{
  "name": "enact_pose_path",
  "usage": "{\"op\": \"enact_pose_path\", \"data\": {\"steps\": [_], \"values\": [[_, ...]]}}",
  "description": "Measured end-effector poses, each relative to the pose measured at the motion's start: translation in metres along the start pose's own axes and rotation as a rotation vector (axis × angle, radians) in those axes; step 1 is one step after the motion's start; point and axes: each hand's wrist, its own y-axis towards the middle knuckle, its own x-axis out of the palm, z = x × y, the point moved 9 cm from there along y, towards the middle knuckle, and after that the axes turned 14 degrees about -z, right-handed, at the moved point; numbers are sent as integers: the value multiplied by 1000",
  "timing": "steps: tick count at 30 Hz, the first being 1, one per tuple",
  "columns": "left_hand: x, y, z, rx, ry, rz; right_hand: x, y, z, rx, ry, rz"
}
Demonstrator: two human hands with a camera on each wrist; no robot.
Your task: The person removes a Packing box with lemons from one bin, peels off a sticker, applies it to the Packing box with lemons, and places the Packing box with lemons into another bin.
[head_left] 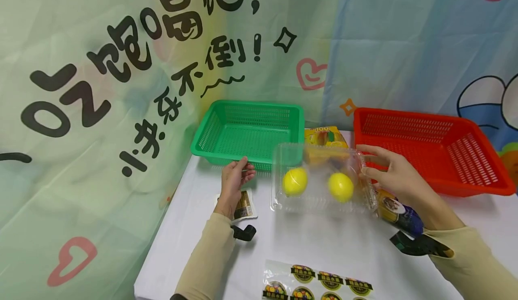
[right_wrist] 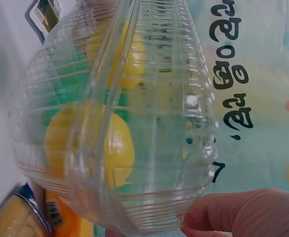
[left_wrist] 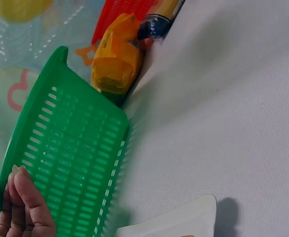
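My right hand [head_left: 392,178] holds a clear plastic clamshell box [head_left: 317,203] by its right end, raised over the table. Two yellow lemons, one at the left [head_left: 295,181] and one at the right [head_left: 341,187], lie inside it. In the right wrist view the thumb [right_wrist: 243,212] presses the ribbed box [right_wrist: 184,163], and its lid seam looks together. My left hand [head_left: 236,181] grips the near rim of the green plastic basket [head_left: 218,154]. The left wrist view has fingers [left_wrist: 30,202] against the outer wall and the thumb across the rim.
Behind the box stands a yellow package [head_left: 325,134]. A red basket [head_left: 437,181] is at the right. Below my right hand lies a yellow-and-blue packet [head_left: 398,212]. A small sachet [head_left: 246,205] sits by my left wrist. A sheet of round stickers [head_left: 319,282] lies at the front.
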Motion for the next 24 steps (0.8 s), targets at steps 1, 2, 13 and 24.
{"op": "enact_pose_path", "data": {"steps": [1,2,13,24], "values": [[1,0,0,3,-1,-2,1,-1,1,-6,1,3],[1,0,1,3,0,-4,3,-3,3,-16,17,4],[3,-3,3,18,25,5,29,-5,22,-36,66,10],[3,-3,3,20,12,-1,44,-7,37,-34,66,16]]}}
